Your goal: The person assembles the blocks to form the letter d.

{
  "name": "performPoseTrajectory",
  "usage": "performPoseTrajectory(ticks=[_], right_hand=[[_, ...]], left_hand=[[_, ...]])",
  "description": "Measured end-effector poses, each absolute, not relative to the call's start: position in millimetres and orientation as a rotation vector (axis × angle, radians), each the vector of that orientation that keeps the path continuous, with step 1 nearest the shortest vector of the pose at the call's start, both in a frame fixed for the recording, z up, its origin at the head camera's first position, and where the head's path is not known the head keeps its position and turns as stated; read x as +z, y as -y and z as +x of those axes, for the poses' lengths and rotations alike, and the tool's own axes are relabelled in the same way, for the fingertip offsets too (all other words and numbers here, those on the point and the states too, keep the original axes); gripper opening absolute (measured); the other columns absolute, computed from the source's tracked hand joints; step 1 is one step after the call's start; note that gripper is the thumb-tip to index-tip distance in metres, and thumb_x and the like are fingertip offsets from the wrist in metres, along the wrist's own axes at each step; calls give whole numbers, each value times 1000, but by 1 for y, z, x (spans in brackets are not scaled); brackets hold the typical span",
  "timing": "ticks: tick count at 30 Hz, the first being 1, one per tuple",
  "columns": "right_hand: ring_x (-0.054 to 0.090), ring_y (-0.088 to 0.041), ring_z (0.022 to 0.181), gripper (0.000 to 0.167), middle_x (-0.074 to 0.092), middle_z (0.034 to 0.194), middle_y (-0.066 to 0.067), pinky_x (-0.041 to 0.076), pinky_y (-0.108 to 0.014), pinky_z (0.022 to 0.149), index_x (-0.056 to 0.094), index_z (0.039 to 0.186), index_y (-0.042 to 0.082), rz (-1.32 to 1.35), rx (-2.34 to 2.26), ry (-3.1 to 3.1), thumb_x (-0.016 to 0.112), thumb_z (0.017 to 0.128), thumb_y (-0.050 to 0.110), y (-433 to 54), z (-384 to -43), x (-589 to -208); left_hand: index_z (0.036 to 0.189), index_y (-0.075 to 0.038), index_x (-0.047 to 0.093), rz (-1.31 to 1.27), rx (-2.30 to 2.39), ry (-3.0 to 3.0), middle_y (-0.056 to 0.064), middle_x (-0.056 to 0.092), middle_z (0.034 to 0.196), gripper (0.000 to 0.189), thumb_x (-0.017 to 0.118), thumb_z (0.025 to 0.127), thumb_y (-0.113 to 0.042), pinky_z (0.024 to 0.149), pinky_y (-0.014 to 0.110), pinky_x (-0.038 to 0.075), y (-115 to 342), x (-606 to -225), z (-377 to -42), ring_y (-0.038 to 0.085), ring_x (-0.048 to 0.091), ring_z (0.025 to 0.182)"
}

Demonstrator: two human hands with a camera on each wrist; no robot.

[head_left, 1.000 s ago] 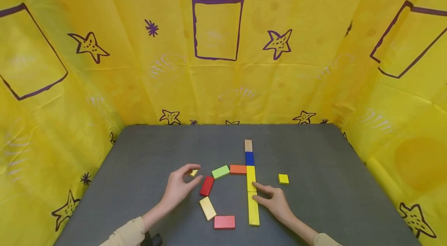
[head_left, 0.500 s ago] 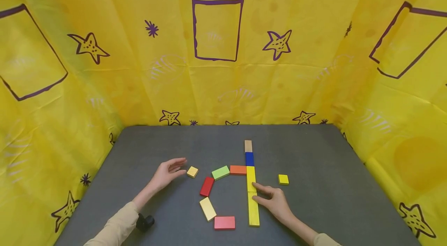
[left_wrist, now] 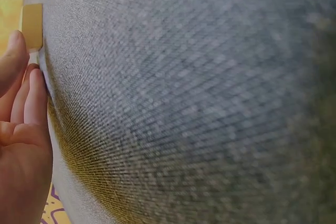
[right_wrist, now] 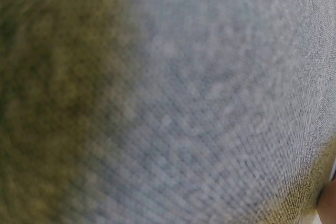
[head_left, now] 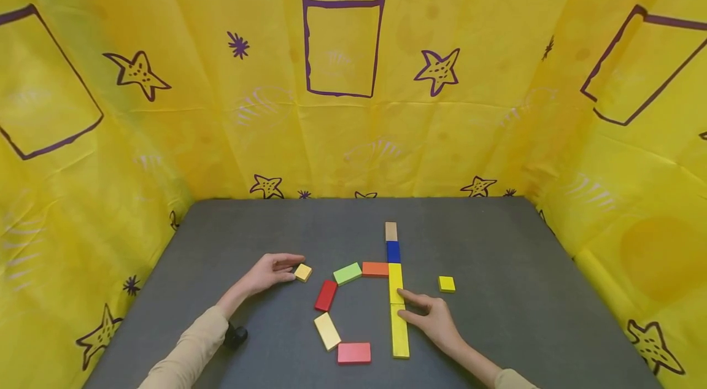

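Observation:
In the head view my left hand (head_left: pixel 267 272) is at a small light-orange block (head_left: pixel 303 272), thumb tip at its near left side and straight fingers reaching behind it. The left wrist view shows the same block (left_wrist: pixel 32 27) just beyond my thumb. My right hand (head_left: pixel 437 321) rests its index fingertip and thumb tip against the right side of two long yellow blocks, the far one (head_left: pixel 396 281) and the near one (head_left: pixel 400 334), lying end to end. In the right wrist view only a bit of a finger (right_wrist: pixel 328 203) shows at the corner.
Past the yellow blocks lie a blue block (head_left: pixel 393 252) and a wooden block (head_left: pixel 391 231). An arc of orange (head_left: pixel 375 269), green (head_left: pixel 347 273), red (head_left: pixel 326 296), cream (head_left: pixel 328 331) and pink (head_left: pixel 354 353) blocks curves left. A yellow square block (head_left: pixel 446 284) lies right on the grey table (head_left: pixel 497 235).
My left hand drew back left from over the small light-orange block, uncovering it, then came back right to its edge. My right hand stayed at the yellow blocks.

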State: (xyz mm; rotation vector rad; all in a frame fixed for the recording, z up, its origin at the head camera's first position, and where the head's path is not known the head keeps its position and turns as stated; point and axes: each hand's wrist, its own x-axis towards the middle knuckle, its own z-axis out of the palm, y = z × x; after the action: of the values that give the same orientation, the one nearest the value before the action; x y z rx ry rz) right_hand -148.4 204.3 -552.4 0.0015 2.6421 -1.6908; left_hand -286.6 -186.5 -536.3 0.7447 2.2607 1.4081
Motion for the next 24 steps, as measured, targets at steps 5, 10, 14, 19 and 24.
performPoseTrajectory(ticks=[5, 10, 14, 19, 24], right_hand=[[62, -26, 113, 41, 69, 115, -6, 48, -41, 96, 69, 116, 9, -7, -1697, -2653, 77, 76, 11, -196, -142, -530], [62, -26, 113, 41, 69, 116, -7, 48, -42, 96, 69, 116, 9, -1, -1669, -2663, 77, 77, 12, -196, -142, -530], [62, -23, 115, 42, 69, 117, -3, 47, -42, 97, 69, 117, 14, 13, -1668, -2656, 78, 76, 15, -201, -148, -548], [62, -23, 115, 42, 69, 117, -3, 47, -41, 97, 69, 117, 14, 20, -1661, -2657, 78, 76, 15, -200, -147, -546], [62, -27, 113, 41, 69, 115, -7, 48, -43, 96, 69, 116, 8, 8, -1677, -2664, 78, 76, 11, -196, -143, -531]], left_hand=[[132, 3, 52, 768, 1408, -2231, 24, 53, 134, 47, 65, 88, -9, 99, 34, 45, 185, -537, -288, 39, 49, 125], [130, 4, 54, 771, 1425, -2237, 24, 55, 132, 46, 65, 87, -7, 98, 33, 46, 184, -539, -287, 39, 50, 124], [128, 3, 56, 741, 1437, -2263, 24, 56, 130, 44, 66, 86, -6, 97, 33, 47, 184, -540, -285, 39, 52, 122], [126, 1, 59, 696, 1432, -2317, 22, 59, 127, 44, 69, 85, -11, 94, 31, 49, 185, -544, -283, 35, 57, 119], [122, 2, 61, 649, 1474, -2361, 23, 62, 123, 43, 71, 83, -12, 90, 29, 52, 185, -546, -279, 34, 60, 114]])
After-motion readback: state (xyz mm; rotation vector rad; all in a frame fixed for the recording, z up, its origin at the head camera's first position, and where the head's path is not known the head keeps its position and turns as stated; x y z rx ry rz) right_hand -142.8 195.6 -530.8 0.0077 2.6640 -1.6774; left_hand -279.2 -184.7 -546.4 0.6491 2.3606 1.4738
